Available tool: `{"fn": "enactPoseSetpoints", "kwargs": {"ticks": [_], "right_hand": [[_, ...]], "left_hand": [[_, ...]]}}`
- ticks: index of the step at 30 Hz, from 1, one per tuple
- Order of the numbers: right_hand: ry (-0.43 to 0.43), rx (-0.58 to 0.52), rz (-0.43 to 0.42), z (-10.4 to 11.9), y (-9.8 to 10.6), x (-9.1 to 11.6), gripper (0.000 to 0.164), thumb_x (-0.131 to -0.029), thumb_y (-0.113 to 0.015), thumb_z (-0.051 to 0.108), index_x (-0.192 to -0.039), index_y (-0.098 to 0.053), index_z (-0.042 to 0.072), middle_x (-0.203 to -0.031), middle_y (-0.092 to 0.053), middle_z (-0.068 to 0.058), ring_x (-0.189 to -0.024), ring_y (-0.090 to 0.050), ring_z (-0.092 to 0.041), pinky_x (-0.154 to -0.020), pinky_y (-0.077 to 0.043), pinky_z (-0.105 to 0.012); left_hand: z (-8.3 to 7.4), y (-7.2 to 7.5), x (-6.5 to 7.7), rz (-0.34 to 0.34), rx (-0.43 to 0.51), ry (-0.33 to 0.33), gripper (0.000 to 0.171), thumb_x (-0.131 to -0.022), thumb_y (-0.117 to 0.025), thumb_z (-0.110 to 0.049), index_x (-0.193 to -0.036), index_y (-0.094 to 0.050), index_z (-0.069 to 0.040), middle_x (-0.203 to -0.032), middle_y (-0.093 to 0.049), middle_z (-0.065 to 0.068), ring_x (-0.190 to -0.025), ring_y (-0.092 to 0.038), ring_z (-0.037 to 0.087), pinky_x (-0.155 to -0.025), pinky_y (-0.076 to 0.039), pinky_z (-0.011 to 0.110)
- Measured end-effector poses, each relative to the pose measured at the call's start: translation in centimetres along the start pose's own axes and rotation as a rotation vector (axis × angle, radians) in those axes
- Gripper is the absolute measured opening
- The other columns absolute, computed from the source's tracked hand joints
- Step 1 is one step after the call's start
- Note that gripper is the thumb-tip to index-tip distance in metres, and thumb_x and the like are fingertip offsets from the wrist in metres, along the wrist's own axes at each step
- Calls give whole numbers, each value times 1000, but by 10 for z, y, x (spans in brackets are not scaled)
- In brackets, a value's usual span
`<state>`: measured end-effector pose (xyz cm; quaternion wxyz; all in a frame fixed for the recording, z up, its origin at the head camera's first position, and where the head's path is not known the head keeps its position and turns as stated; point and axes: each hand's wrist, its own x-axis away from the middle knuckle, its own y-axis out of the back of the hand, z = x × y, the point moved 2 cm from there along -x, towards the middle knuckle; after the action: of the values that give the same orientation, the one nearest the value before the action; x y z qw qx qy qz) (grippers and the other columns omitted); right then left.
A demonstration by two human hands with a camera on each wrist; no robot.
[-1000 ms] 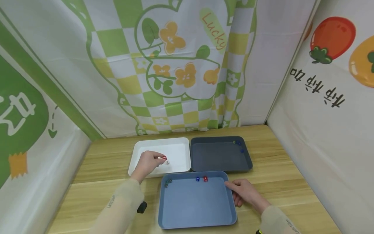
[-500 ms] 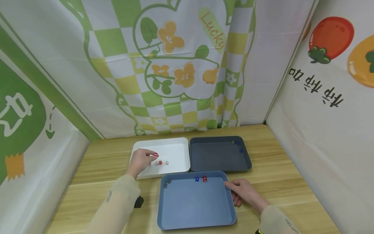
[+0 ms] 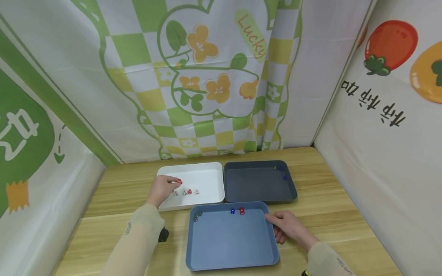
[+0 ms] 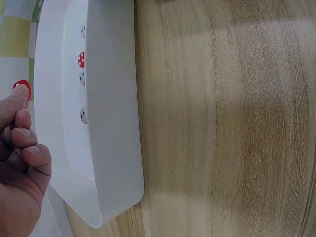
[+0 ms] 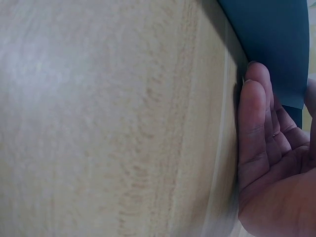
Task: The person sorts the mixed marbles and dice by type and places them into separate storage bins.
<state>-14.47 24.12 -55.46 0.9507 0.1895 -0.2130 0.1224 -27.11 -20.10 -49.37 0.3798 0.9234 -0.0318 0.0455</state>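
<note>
Left hand: the person's left hand (image 3: 161,189) is pinching a small red die with white dots (image 3: 179,181) between thumb and fingertips, so a pretty narrow hold; it's hovering over the left part of the tray left of centre.
White tray: that one's a shallow white rectangular tray (image 3: 208,177), and four more dice are sitting near its front edge: a red die with white dots (image 3: 189,191) in between white dice with dark dots (image 3: 197,191), one to its right and two to its left.
Right hand: down at lower right, the right hand (image 3: 290,225) is gripping a tray rim, thumb lying on top and the other fingers tucking against the outer wall.
Blue tray: the gripped one is a shallow light blue rectangular tray (image 3: 231,245) at bottom centre; a tiny blue die (image 3: 233,211) and a see-through-looking red die (image 3: 241,211) are resting by its far edge, and some little greenish glassy pieces (image 3: 198,216) are bunching up in its upper left corner.
Dark tray: a dark grey rectangular tray (image 3: 255,184) is sitting right of the white one, with little blue and yellowish pieces (image 3: 281,168) gathering at its upper right; too small to tell the shape.
Desk: a light wood-grain desk (image 3: 321,191) is carrying all three trays.
Backdrop: a green-and-yellow checked curtain (image 3: 221,92) is hanging at top centre.
</note>
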Motion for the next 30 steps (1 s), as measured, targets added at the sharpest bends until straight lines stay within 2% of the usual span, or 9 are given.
{"fn": "enactPoseSetpoints", "kwargs": {"ticks": [6, 22, 26, 30], "right_hand": [[2, -4, 4, 0, 1, 0, 52, -98, -61, 54, -86, -66, 4, -64, -63, -6, -48, -59, -12, -46, -55, -30], [12, -7, 17, -1, 1, -3, 50, -99, -62, 53, -85, -68, 5, -63, -64, -6, -48, -60, -12, -45, -54, -28], [12, -9, 14, -2, 1, -3, 50, -99, -62, 53, -85, -67, 5, -63, -63, -5, -47, -60, -11, -45, -54, -28], [15, -9, 17, -2, 2, -2, 51, -99, -62, 53, -84, -67, 5, -63, -63, -5, -48, -60, -12, -45, -54, -28]], "left_hand": [[2, 0, -2, 8, -18, 61, 25, -96, -71, -15, -116, -76, -1, -111, -74, 16, -85, -68, 22, -69, -48, 31], [10, -4, -14, -4, -90, 85, 24, -94, -72, -14, -113, -77, 0, -113, -74, 19, -80, -62, 19, -67, -47, 29], [12, -6, -16, 2, -112, 83, 23, -94, -73, -15, -111, -78, -1, -119, -72, 20, -86, -60, 23, -73, -47, 33], [13, -8, -18, 9, -129, 76, 22, -93, -74, -15, -110, -78, -2, -124, -70, 22, -96, -61, 29, -86, -50, 43]]}}
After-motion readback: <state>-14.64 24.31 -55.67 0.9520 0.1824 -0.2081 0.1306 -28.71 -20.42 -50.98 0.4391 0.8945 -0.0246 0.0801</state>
